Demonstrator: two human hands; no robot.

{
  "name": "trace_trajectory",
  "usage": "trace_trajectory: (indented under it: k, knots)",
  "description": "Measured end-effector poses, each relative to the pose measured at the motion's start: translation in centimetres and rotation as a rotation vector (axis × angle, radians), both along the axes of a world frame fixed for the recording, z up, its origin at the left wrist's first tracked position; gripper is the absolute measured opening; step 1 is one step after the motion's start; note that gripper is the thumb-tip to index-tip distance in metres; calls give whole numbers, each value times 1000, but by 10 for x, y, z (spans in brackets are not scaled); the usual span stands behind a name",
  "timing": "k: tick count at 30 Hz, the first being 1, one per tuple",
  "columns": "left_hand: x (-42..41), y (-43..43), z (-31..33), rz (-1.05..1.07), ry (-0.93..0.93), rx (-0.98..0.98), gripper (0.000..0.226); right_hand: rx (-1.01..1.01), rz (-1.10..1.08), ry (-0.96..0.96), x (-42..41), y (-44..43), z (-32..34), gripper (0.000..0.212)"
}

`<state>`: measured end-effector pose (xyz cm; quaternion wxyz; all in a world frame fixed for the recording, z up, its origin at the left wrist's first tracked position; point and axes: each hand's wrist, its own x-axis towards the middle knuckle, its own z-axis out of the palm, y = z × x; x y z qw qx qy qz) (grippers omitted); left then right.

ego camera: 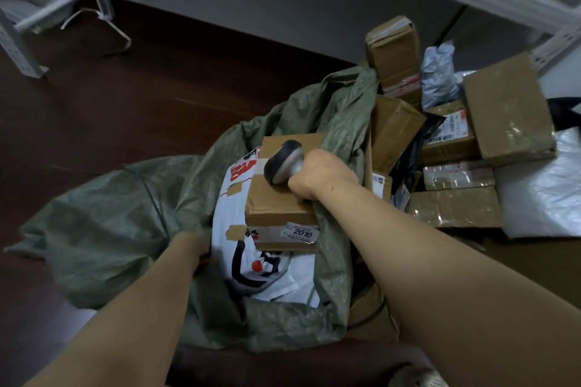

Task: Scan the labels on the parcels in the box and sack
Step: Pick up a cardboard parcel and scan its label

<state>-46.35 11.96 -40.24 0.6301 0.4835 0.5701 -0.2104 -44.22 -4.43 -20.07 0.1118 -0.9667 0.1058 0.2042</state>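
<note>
Cardboard parcel (283, 185) and white bag (251, 267) fill the sack's (110, 229) mouth; left floor (125, 97) lies open.

Parcel storeroom: metal racking (22, 25), piled cardboard parcels (506, 110), green sack (103, 229).

— What is the person wearing on the arms?
— Nothing: both forearms are bare, no sleeves, and the left hand (191, 248) and right hand (323, 176) have no gloves

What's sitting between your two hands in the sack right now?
In the head view, a brown cardboard parcel lying on a white printed bag separates the left hand from the right hand, which grips the scanner.
</note>
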Motion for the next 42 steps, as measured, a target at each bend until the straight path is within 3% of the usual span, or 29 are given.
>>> trace_trajectory:
  k: [1,2,4,8,11,15,21,25,28,32,36,39,42]
  knots:
    - [-1,-4,6,-324,72,202,31,6,-1,3,0,-1,-1,14]
    - [1,0,-1,-474,-41,318,38,13,-2,7,1,-2,-1,14]
    - [9,4,8,-160,-90,108,41,27,-6,17,0,-3,0,14]
    - [17,5,50,-198,-214,0,27,43,-46,-49,-7,-4,0,28]
    - [33,10,82,-157,-355,125,42,29,-60,-141,-16,-8,6,28]
    - [54,11,162,-104,-625,225,43,125,-197,-356,-20,-19,32,24]
    - [74,0,301,-5,-1054,354,20,360,-346,-789,-18,-40,102,43]
    - [63,-8,363,98,-1207,379,21,447,-323,-1015,-27,-46,130,40]
    - [46,-1,340,72,-1105,480,35,446,-334,-896,-43,-51,119,42]
    - [3,21,262,-60,-708,523,55,449,-387,-518,-73,-70,83,25]
    - [-21,28,234,-184,-506,571,60,454,-465,-392,-91,-94,61,14]
    - [-27,17,238,-330,-434,658,54,465,-535,-289,-98,-110,63,27]
    - [-27,-3,243,-448,-262,760,88,558,-588,-220,-105,-124,63,34]
